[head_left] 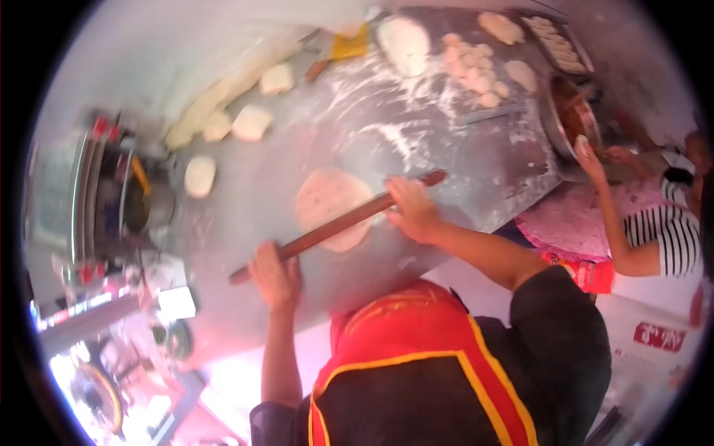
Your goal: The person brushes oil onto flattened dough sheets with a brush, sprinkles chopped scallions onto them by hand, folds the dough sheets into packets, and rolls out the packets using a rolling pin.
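A long brown wooden rolling pin lies slantwise across a flat round of dough on the floured metal worktop. My left hand is closed on the pin near its lower left end. Near its upper right end, my right hand grips it with the fingers over the top. The dough shows on both sides of the pin, with a strip hidden beneath it. Left of the round sits a small pale dough piece, and another dough piece lies behind that one.
A large oval of dough and a heap of dough balls lie at the back. At right, a co-worker's hand is at a metal bowl with reddish-brown filling. A pot stands left; a tray holds dough pieces.
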Available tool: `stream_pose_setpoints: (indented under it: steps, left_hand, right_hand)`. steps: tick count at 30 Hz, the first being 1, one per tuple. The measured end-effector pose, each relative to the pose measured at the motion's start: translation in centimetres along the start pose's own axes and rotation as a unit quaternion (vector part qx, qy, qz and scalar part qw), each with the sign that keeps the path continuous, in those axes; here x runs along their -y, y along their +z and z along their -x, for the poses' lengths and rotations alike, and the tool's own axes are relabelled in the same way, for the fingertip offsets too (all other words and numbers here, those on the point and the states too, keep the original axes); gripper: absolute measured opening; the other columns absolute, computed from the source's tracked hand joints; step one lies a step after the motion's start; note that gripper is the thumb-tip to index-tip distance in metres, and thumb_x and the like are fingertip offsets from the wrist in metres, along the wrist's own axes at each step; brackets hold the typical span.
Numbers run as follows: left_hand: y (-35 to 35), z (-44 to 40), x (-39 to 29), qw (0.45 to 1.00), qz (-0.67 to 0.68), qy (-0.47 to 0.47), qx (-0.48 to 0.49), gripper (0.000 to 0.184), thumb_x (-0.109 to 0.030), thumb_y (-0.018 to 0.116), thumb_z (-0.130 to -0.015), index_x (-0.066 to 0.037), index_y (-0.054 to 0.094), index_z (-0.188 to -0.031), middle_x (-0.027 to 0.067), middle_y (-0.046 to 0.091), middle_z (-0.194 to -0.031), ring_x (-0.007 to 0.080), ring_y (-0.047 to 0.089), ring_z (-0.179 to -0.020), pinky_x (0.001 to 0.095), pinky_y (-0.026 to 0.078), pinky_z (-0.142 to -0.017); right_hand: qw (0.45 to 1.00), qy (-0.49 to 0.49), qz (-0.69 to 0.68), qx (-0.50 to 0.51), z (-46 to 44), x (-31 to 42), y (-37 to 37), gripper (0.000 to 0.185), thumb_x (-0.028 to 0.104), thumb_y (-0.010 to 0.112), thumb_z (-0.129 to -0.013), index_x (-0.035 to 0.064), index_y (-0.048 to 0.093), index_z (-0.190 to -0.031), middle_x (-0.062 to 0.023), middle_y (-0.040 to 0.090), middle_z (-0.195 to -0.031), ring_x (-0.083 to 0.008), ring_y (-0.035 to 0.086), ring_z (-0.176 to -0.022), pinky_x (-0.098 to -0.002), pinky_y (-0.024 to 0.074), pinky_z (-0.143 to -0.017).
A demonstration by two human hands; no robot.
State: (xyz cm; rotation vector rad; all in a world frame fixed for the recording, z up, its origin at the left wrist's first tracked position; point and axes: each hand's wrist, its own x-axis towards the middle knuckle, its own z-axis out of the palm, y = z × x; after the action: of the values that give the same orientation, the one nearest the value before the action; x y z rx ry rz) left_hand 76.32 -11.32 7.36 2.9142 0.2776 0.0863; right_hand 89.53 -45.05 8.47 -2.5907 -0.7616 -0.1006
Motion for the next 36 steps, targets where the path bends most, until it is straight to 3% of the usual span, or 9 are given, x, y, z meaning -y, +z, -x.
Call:
stream_pose_setpoints:
  steps: [2, 4, 9, 15, 21, 23, 25, 28, 36]
  left_hand:
    - [-0.8, 1.9, 0.2, 0.999, 0.035, 0.025, -0.002, 0.052, -0.017, 0.065, -0.080, -0.004, 0.051, -0.128, 0.0152, 0.054, -0.128, 0.0318, 0.048, -0.121, 0.0481, 0.030, -0.107]
    - [-1.0, 1.6, 0.8, 0.997, 0.057, 0.053, -0.015, 0.042, -0.014, 0.066, -0.075, -0.007, 0.057, -0.116, 0.0125, 0.059, -0.112, 0.0311, 0.054, -0.105, 0.0457, 0.038, -0.096]
    - [-3.8, 2.9, -1.4, 0.993, 0.086, 0.067, -0.055, 0.029, -0.008, 0.064, -0.069, -0.009, 0.060, -0.097, 0.0078, 0.058, -0.092, 0.0288, 0.056, -0.087, 0.0412, 0.044, -0.076]
    - [-2.9, 6.9, -3.4, 0.994, 0.098, 0.021, -0.036, 0.026, -0.010, 0.060, -0.073, -0.010, 0.060, -0.098, 0.0064, 0.056, -0.088, 0.0270, 0.055, -0.085, 0.0387, 0.043, -0.075]
    - [-2.8, 6.4, -2.3, 0.995, 0.050, 0.002, -0.086, 0.028, -0.009, 0.061, -0.072, -0.009, 0.062, -0.100, 0.0066, 0.058, -0.092, 0.0268, 0.055, -0.089, 0.0410, 0.042, -0.085]
    - [-2.3, 6.1, -2.2, 0.994, 0.041, -0.021, -0.101, 0.034, -0.007, 0.064, -0.069, -0.008, 0.062, -0.103, 0.0079, 0.060, -0.100, 0.0275, 0.056, -0.094, 0.0430, 0.039, -0.092]
    - [-0.7, 6.3, -2.4, 0.992, 0.070, -0.068, -0.077, 0.047, -0.014, 0.064, -0.078, -0.010, 0.056, -0.124, 0.0116, 0.055, -0.126, 0.0313, 0.049, -0.119, 0.0481, 0.031, -0.106]
    - [0.2, 3.5, -2.5, 0.992, 0.052, -0.089, -0.069, 0.055, -0.025, 0.059, -0.088, -0.011, 0.045, -0.139, 0.0132, 0.043, -0.145, 0.0339, 0.037, -0.135, 0.0538, 0.023, -0.111]
    - [0.6, -18.4, 2.1, 0.989, -0.077, -0.034, -0.120, 0.061, -0.044, 0.044, -0.097, -0.012, 0.032, -0.148, 0.0117, 0.029, -0.154, 0.0310, 0.021, -0.144, 0.0568, 0.016, -0.114]
  right_hand:
    - [0.997, -0.067, 0.030, -0.021, 0.8, 0.1, 0.0, 0.059, 0.029, 0.065, -0.086, -0.0011, 0.046, -0.133, -0.0198, 0.055, -0.125, -0.0376, 0.049, -0.122, -0.0498, 0.0359, -0.104]
    - [0.989, 0.045, -0.131, 0.060, -5.2, -0.3, 3.2, 0.056, 0.029, 0.068, -0.084, -0.0004, 0.049, -0.128, -0.0198, 0.058, -0.121, -0.0380, 0.051, -0.117, -0.0469, 0.0392, -0.101]
    - [0.935, 0.085, -0.260, 0.227, -17.4, 5.4, 9.2, 0.048, 0.035, 0.075, -0.072, 0.0042, 0.059, -0.106, -0.0184, 0.063, -0.102, -0.0346, 0.059, -0.094, -0.0400, 0.0482, -0.078]
    - [0.933, -0.007, -0.242, 0.268, -18.5, 16.7, 13.5, 0.036, 0.031, 0.073, -0.069, 0.0026, 0.056, -0.084, -0.0156, 0.060, -0.080, -0.0295, 0.058, -0.074, -0.0411, 0.0459, -0.066]
    - [0.960, 0.066, -0.172, 0.209, -13.0, 5.7, 7.9, 0.035, 0.029, 0.070, -0.074, 0.0015, 0.049, -0.071, -0.0148, 0.053, -0.064, -0.0268, 0.054, -0.060, -0.0432, 0.0428, -0.057]
    - [0.969, 0.075, -0.173, 0.161, -6.6, 3.5, 3.3, 0.028, 0.031, 0.065, -0.086, 0.0043, 0.058, -0.090, -0.0162, 0.061, -0.088, -0.0353, 0.059, -0.086, -0.0454, 0.0454, -0.076]
    - [0.994, -0.106, -0.001, 0.005, -0.2, 0.4, 1.5, 0.035, 0.027, 0.061, -0.089, 0.0054, 0.059, -0.117, -0.0163, 0.059, -0.118, -0.0334, 0.054, -0.111, -0.0482, 0.0390, -0.098]
    - [0.997, -0.027, 0.066, 0.015, 1.6, 0.9, 1.6, 0.051, 0.024, 0.056, -0.092, 0.0040, 0.045, -0.138, -0.0144, 0.047, -0.140, -0.0329, 0.043, -0.129, -0.0551, 0.0256, -0.109]
    - [0.983, -0.007, 0.165, -0.079, -18.2, -2.9, 5.2, 0.056, 0.033, 0.050, -0.096, 0.0089, 0.037, -0.144, -0.0129, 0.040, -0.147, -0.0327, 0.034, -0.137, -0.0585, 0.0217, -0.111]
